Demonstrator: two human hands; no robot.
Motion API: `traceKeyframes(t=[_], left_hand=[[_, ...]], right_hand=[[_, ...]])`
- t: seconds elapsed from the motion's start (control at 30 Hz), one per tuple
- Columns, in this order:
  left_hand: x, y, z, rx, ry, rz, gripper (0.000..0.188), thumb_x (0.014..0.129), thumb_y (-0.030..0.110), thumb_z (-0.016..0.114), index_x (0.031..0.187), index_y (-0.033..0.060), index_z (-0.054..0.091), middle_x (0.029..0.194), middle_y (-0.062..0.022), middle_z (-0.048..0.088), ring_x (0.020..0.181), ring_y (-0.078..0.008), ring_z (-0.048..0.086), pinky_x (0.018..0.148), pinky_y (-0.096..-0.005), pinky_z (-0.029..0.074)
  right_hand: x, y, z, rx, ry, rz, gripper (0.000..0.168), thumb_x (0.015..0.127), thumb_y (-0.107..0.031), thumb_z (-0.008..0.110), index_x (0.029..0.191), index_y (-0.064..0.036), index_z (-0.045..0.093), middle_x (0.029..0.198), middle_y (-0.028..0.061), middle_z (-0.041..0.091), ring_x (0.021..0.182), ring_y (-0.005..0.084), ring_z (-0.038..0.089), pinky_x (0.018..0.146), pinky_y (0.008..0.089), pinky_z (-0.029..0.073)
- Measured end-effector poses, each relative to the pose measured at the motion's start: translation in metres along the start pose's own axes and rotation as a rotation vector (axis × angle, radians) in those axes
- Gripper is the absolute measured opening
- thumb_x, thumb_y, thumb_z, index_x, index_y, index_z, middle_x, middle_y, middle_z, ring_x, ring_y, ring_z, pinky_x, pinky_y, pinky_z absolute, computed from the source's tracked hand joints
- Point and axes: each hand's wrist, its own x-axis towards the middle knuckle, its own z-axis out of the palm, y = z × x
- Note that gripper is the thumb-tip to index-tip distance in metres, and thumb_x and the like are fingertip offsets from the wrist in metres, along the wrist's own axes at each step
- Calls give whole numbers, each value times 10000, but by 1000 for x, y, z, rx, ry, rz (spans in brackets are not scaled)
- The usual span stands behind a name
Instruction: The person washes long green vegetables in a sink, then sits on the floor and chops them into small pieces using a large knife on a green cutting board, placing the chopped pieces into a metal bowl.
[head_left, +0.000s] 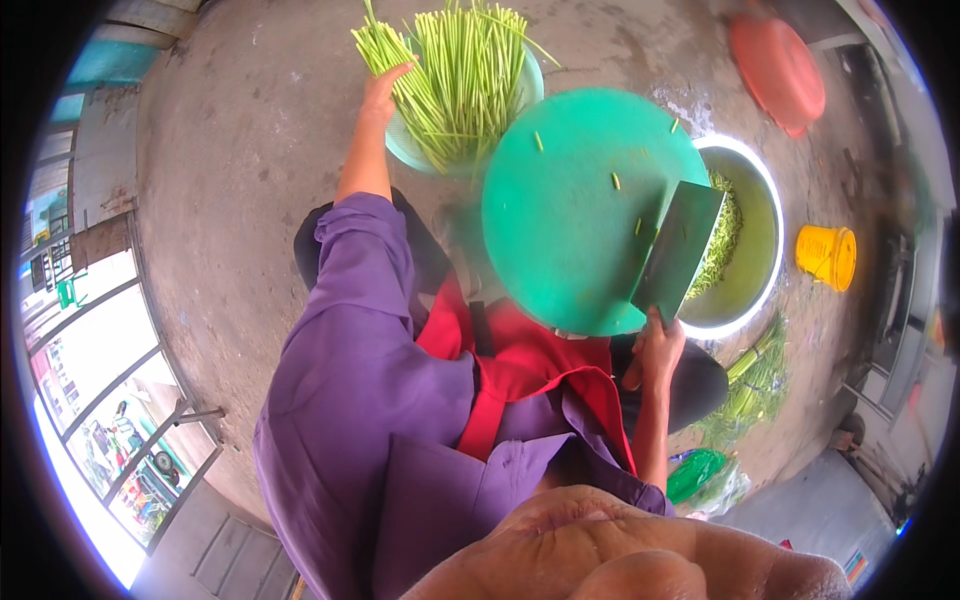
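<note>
My left hand (382, 91) reaches forward and grips some long green stems (401, 79), probably garlic scapes, at the left side of a larger bunch. The bunch leans in a pale teal plastic basket (534, 79). In my right hand (661, 349) is a cleaver (679, 244), its broad blade over the right edge of a round green cutting board (562, 217). A few short cut pieces (616, 181) lie scattered on the board. To its right, a metal basin (761, 255), partly hidden by board and blade, holds chopped green pieces (720, 244).
A red plastic tub (780, 75) stands at the far right on the concrete floor (225, 150). Nearer are a yellow bucket (825, 255), a heap of green stalks (754, 382) and a green plastic bag (696, 474). At left is a metal-framed opening (109, 397).
</note>
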Motion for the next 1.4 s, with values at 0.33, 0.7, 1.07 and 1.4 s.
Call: traceKeyframes(t=[0.33, 0.7, 1.07, 1.4], left_hand=[[-25, 68, 11, -119, -93, 199, 391, 775, 61, 731, 1131, -13, 588, 1047, -114, 648, 954, -222, 622, 848, -352, 526], [-52, 206, 65, 287, -389, 572, 329, 898, 270, 600, 1107, 28, 675, 1095, -89, 672, 1037, -196, 603, 893, -350, 484], [-141, 220, 192, 250, -539, 505, 349, 780, 115, 732, 1105, 57, 617, 989, -15, 637, 958, -130, 595, 820, -301, 495], [-243, 85, 340, 1217, -976, 511, 433, 703, 76, 733, 1115, 62, 602, 933, -103, 684, 841, -232, 657, 781, -373, 521]], right_hand=[[-10, 12, -6, 29, -7, -42, 183, 930, -150, 552, 922, 32, 563, 544, 25, 472, 400, 104, 446, 374, 274, 362], [-13, 55, -25, 45, 6, -112, 256, 918, -206, 589, 790, 6, 525, 531, 34, 479, 391, 123, 453, 370, 284, 370], [-4, 34, -34, -67, 26, -153, 302, 930, -249, 570, 802, 25, 577, 502, 47, 501, 404, 135, 499, 408, 313, 396], [11, 35, -42, 260, -120, 34, 227, 889, -187, 596, 834, 31, 574, 536, 53, 511, 406, 151, 496, 392, 310, 432]])
